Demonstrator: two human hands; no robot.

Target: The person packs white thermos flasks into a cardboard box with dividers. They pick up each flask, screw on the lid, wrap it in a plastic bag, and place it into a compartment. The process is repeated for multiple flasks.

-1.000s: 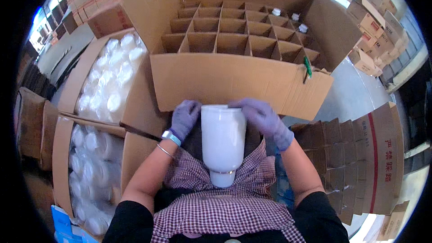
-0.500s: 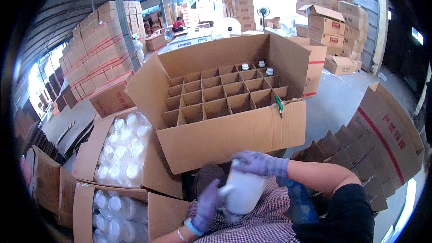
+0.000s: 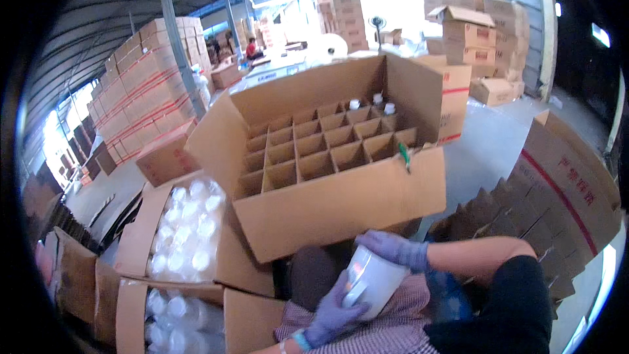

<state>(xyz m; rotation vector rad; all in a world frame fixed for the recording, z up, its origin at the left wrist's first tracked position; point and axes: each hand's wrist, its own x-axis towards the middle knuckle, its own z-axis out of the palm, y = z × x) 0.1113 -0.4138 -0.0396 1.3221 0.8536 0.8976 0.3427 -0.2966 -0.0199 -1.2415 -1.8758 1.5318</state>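
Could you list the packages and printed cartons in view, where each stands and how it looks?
Bottle: white, cylindrical, in the lap, held by left hand and right hand.
Divided carton: brown, open, straight ahead, a few white-capped bottles in far cells.
Side cartons: left, open, full of clear-wrapped white bottles.
Flat carton: right, brown with red stripe and print.
Stacked cartons: far left, brown, red bands.

The white jar (image 3: pixel 373 280) now tilts, seemingly lower, between both hands.
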